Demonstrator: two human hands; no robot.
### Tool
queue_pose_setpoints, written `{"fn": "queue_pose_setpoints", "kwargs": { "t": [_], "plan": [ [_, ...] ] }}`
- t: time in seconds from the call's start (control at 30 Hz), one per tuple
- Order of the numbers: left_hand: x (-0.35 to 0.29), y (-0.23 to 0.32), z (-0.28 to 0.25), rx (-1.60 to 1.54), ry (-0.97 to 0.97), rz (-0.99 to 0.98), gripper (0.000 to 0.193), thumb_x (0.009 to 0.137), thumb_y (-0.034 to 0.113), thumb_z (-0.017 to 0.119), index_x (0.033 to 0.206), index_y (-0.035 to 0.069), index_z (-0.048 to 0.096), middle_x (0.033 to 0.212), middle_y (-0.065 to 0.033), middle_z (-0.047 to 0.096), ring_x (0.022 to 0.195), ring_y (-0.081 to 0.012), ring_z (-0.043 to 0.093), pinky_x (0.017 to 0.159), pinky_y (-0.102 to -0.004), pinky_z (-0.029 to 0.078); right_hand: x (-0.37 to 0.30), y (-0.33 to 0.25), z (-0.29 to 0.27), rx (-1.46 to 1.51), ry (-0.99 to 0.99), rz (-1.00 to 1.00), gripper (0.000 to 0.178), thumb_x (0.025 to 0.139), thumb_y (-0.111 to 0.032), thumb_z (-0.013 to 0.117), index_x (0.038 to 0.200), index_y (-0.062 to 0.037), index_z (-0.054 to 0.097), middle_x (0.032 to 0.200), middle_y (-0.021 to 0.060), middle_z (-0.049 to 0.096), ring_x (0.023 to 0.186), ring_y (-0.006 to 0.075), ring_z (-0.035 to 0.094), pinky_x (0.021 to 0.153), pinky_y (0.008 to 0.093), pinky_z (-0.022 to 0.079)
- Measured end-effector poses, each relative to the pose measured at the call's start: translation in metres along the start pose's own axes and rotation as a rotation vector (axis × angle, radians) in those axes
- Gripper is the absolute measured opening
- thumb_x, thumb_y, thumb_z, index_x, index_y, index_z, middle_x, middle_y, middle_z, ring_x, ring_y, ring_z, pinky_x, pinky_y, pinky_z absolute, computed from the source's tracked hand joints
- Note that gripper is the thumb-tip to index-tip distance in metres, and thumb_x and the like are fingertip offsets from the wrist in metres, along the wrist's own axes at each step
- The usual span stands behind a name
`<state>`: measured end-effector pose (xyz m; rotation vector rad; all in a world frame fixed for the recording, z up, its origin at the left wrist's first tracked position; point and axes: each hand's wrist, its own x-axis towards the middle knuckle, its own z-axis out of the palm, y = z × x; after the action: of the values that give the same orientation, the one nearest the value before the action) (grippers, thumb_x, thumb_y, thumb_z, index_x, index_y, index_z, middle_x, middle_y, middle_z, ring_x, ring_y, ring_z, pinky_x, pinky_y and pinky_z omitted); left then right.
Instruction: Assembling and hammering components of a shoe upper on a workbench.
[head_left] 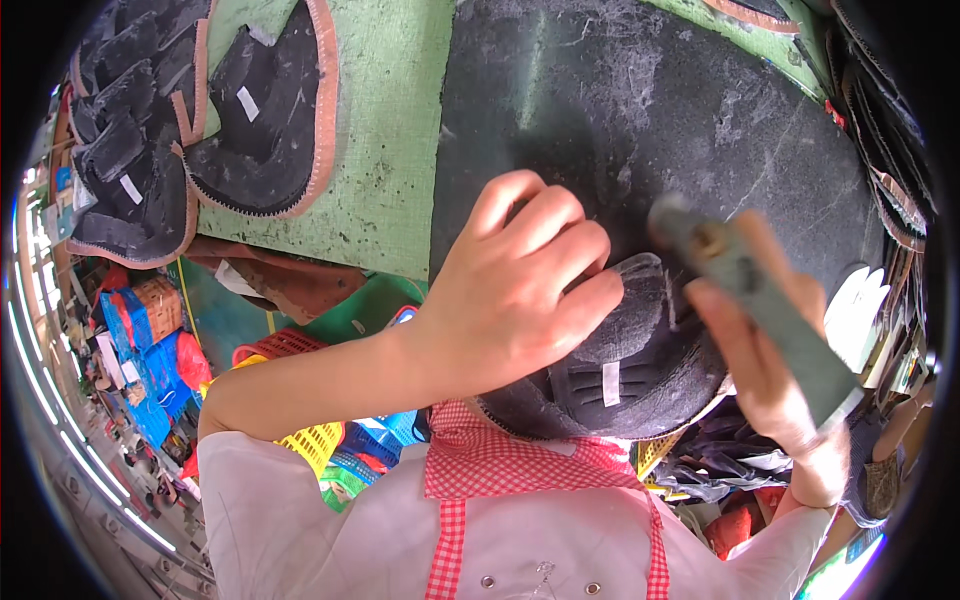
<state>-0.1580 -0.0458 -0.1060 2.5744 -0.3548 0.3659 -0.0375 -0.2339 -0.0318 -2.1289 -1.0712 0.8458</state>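
Note:
A black fuzzy-lined shoe upper (668, 395) with a small white label lies bent at the near edge of the black work surface, against my apron. My left hand (520, 285) is closed over its left part, fingers curled and pressed down; the fingertips are hidden. Beside it on the right, my right hand (752, 365) grips a hammer (785, 315). The grey metal head is blurred by motion, its round face toward the upper and its broad end toward my wrist. A brown handle end shows in the head, while the rest of the handle is hidden.
Several similar uppers (262, 120) with tan edges lie on the green tabletop (395, 130) at the left. More black pieces hang at the far right rim (885, 130). Below the table are a yellow basket (312, 445) and coloured bags (150, 340). The black mat (640, 90) covers the tabletop ahead.

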Motion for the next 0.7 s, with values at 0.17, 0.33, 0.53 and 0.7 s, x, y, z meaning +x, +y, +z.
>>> {"fn": "queue_pose_setpoints", "kwargs": {
  "t": [0.17, 0.33, 0.53, 0.7],
  "plan": [
    [0.007, -0.011, -0.012, -0.081, 0.052, -0.214, 0.024, 0.066, 0.015, 0.081, 0.088, 0.018, 0.073, 0.092, 0.0039, 0.062, 0.091, -0.0219, 0.054, 0.083, -0.0394, 0.04, -0.011, -0.001, 0.007, -0.183, -0.171, 0.062, 0.024, 0.089, -0.001, 0.067, 0.109, 0.0042, 0.057, 0.087, 0.0173, 0.061, 0.06, 0.0327, 0.061, 0.053, 0.0362, 0.047],
    [-0.009, -0.013, -0.003, -0.191, 0.006, -0.138, 0.019, 0.067, 0.015, 0.082, 0.083, 0.017, 0.072, 0.09, 0.0054, 0.064, 0.091, -0.022, 0.055, 0.082, -0.0387, 0.039, 0.004, 0.008, -0.002, 0.019, -0.048, -0.129, 0.023, 0.091, -0.001, 0.063, 0.112, 0.005, 0.058, 0.083, 0.0149, 0.063, 0.061, 0.0313, 0.062, 0.055, 0.0342, 0.045],
    [-0.003, -0.012, -0.011, -0.122, -0.023, -0.124, 0.023, 0.064, 0.017, 0.082, 0.085, 0.019, 0.073, 0.089, 0.0064, 0.062, 0.092, -0.0209, 0.054, 0.085, -0.0395, 0.038, -0.002, -0.006, 0.002, -0.068, -0.283, 0.051, 0.02, 0.093, -0.003, 0.06, 0.113, -0.001, 0.056, 0.085, 0.0152, 0.065, 0.061, 0.028, 0.061, 0.055, 0.0349, 0.047],
    [-0.017, -0.014, -0.005, -0.129, 0.039, -0.122, 0.016, 0.067, 0.017, 0.083, 0.073, 0.017, 0.069, 0.088, 0.006, 0.062, 0.091, -0.0228, 0.055, 0.081, -0.0387, 0.039, 0.008, -0.007, -0.005, -0.034, -0.074, -0.165, 0.016, 0.093, -0.002, 0.06, 0.108, 0.0015, 0.058, 0.083, 0.0163, 0.063, 0.059, 0.0275, 0.06, 0.053, 0.0353, 0.045]
  ]
}}
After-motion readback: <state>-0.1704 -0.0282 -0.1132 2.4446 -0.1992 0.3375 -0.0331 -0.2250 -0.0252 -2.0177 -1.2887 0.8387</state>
